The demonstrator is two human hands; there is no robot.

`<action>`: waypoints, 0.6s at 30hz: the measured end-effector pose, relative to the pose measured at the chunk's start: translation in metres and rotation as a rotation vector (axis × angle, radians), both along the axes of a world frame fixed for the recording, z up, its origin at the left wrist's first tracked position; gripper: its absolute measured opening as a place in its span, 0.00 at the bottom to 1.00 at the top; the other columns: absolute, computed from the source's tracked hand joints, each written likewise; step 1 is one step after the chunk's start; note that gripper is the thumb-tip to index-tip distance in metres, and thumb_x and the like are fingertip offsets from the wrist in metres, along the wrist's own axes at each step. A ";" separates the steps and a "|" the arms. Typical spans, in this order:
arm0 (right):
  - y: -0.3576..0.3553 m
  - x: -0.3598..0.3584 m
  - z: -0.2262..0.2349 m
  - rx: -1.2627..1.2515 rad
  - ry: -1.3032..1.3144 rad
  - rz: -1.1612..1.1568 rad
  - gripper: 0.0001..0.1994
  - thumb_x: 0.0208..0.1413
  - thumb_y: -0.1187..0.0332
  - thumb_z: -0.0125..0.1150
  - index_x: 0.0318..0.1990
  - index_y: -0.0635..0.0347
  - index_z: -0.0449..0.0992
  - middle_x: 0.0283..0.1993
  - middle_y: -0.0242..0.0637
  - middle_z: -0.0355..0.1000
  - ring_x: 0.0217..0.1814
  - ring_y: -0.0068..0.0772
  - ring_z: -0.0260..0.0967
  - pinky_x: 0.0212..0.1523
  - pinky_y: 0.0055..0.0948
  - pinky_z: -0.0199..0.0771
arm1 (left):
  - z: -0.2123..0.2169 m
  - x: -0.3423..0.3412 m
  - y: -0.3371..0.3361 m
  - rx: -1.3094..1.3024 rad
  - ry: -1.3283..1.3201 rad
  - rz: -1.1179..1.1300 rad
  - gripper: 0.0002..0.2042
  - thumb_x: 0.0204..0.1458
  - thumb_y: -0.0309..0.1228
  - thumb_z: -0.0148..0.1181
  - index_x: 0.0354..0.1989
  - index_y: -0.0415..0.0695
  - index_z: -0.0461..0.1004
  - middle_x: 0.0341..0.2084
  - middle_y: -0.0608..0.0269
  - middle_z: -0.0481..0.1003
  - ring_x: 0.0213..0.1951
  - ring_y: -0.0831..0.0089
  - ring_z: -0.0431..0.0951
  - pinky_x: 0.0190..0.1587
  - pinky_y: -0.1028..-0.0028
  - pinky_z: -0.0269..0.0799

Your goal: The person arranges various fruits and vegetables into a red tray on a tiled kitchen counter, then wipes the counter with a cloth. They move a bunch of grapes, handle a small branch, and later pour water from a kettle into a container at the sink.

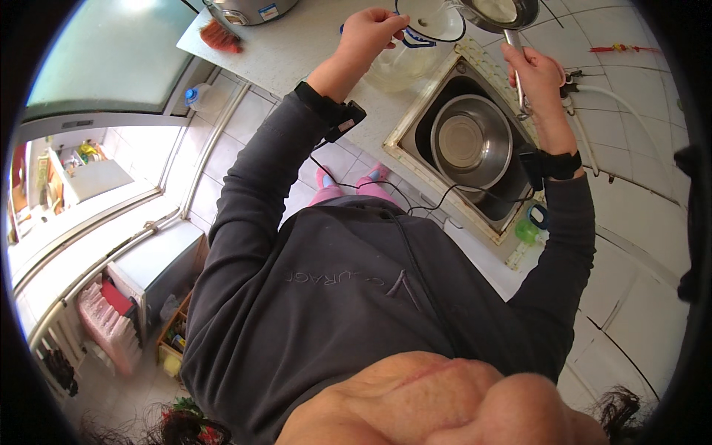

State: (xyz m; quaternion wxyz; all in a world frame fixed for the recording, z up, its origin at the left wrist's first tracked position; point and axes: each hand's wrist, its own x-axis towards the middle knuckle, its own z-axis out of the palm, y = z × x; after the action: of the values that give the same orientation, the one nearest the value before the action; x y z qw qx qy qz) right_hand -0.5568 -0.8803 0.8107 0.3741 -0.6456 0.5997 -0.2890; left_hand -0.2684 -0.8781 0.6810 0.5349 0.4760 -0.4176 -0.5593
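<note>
My right hand (535, 68) is closed around the handle of a small metal saucepan (523, 15), which has whitish contents. The saucepan is at the upper right, above the sink's far end. Its left lip is close to a white enamel pot (445, 28) with a blue rim, and something clear, perhaps liquid, shows between them. At the pot's left rim, my left hand (373, 31) has thumb and fingers pinched together. Whether it grips the rim or something small is hidden. Under the pot, a pale see-through bowl (397, 70) rests on the counter.
A sink (404, 133) with a steel basin (475, 159) inside lies right of centre. On the counter (297, 55), a red-bristled brush (220, 37) lies near a silver appliance (248, 11). A green bottle (528, 232) stands by the sink's near corner. Black cables hang before my body.
</note>
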 end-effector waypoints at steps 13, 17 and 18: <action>0.001 0.001 0.000 -0.018 0.022 0.014 0.18 0.57 0.53 0.68 0.26 0.59 0.76 0.20 0.25 0.69 0.22 0.15 0.64 0.25 0.20 0.62 | 0.008 0.000 0.003 0.035 -0.035 -0.007 0.11 0.58 0.38 0.64 0.34 0.41 0.81 0.26 0.68 0.79 0.28 0.80 0.75 0.33 0.78 0.71; 0.000 0.000 -0.002 -0.027 0.034 0.014 0.19 0.58 0.52 0.68 0.25 0.58 0.75 0.20 0.24 0.69 0.23 0.15 0.65 0.27 0.21 0.62 | 0.016 -0.002 0.008 0.027 -0.046 0.020 0.13 0.59 0.39 0.62 0.31 0.40 0.81 0.22 0.69 0.77 0.25 0.80 0.73 0.30 0.78 0.70; 0.000 0.000 -0.002 -0.032 0.044 0.008 0.19 0.58 0.52 0.68 0.25 0.58 0.75 0.20 0.24 0.69 0.23 0.15 0.64 0.27 0.21 0.62 | 0.017 -0.003 0.008 0.025 -0.054 0.021 0.13 0.59 0.39 0.62 0.31 0.40 0.81 0.22 0.68 0.77 0.25 0.80 0.74 0.30 0.78 0.70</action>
State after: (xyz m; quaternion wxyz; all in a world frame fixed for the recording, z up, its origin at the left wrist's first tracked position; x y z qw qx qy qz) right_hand -0.5573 -0.8801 0.8083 0.3514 -0.6602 0.6006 -0.2829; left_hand -0.2709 -0.8699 0.6983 0.5234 0.5017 -0.4200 -0.5459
